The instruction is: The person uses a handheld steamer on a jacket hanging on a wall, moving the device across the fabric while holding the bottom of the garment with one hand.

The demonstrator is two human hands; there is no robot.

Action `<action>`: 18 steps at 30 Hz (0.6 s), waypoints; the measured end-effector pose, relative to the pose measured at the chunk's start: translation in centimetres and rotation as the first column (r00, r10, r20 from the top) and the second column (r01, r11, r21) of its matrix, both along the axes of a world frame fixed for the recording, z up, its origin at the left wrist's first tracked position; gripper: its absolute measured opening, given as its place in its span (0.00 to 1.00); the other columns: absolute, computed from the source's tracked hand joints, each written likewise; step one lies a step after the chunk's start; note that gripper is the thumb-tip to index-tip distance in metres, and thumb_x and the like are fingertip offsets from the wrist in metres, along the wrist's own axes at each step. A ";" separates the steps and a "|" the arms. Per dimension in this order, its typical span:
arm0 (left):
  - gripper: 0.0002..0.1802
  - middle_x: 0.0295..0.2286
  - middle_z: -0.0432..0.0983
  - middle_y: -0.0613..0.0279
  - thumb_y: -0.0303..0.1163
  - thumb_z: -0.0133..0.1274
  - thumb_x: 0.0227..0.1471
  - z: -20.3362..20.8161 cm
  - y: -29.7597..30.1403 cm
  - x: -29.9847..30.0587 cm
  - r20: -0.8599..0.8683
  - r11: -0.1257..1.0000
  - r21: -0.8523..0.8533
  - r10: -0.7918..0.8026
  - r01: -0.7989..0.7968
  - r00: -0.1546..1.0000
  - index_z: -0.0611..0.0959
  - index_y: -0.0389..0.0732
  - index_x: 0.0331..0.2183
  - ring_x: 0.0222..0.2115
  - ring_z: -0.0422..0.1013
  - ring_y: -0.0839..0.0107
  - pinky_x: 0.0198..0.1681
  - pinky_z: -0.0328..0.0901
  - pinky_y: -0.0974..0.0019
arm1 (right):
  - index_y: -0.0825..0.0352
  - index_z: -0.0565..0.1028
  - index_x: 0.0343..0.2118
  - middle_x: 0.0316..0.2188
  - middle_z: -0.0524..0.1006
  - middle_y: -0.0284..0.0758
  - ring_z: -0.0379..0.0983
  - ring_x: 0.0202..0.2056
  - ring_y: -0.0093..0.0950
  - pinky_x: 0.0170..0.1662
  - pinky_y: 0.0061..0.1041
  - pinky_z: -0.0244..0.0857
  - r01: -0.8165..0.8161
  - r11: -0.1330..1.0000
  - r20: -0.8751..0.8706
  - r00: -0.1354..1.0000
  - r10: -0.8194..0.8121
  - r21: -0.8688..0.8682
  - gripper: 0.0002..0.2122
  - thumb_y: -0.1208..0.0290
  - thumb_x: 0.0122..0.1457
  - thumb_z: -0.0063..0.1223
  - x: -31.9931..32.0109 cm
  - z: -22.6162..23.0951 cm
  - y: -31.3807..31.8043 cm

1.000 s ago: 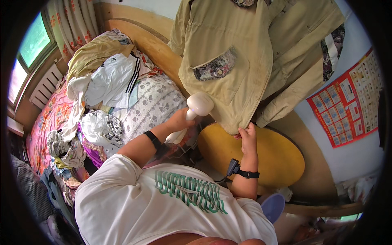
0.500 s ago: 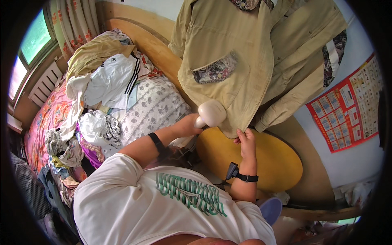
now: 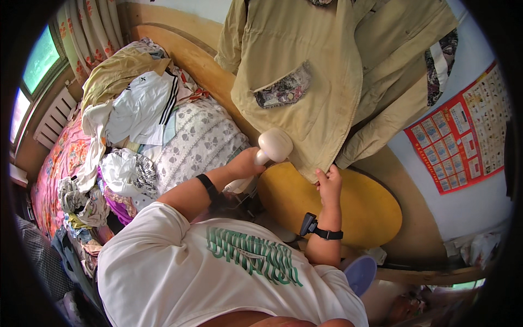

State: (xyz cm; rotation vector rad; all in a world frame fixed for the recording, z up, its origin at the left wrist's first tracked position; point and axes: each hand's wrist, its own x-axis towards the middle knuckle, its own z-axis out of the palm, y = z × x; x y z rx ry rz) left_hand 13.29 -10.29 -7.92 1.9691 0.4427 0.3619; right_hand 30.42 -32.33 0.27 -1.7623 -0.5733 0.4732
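A khaki jacket with a patterned pocket flap hangs upright before me. My left hand is wrapped round the handle of a cream handheld garment steamer. Its rounded head is at the jacket's lower left edge; whether it touches the cloth I cannot tell. My right hand pinches the bottom corner of the jacket's front hem between thumb and fingers, holding the cloth taut. Beside it hangs the jacket's other front and a sleeve.
Below the jacket stands an oval yellow board. To the left a bed is heaped with clothes, including a white shirt with black stripes. A red-bordered poster hangs on the right wall. A purple basin sits low at my right.
The whole view has shifted slightly. The steamer remains by the jacket's lower edge, and my right hand keeps its pinch on the hem.
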 end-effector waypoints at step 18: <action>0.21 0.33 0.76 0.49 0.31 0.59 0.38 3.8 -0.2 -0.6 -0.037 1.000 -0.009 -0.023 0.023 0.999 0.76 0.36 0.39 0.36 0.73 0.56 0.42 0.66 0.60 | 0.71 0.69 0.47 0.24 0.72 0.30 0.62 0.18 0.16 0.21 0.17 0.58 -0.032 0.994 -0.072 0.997 0.040 0.101 0.13 0.77 0.59 0.47 1.4 -1.3 -0.5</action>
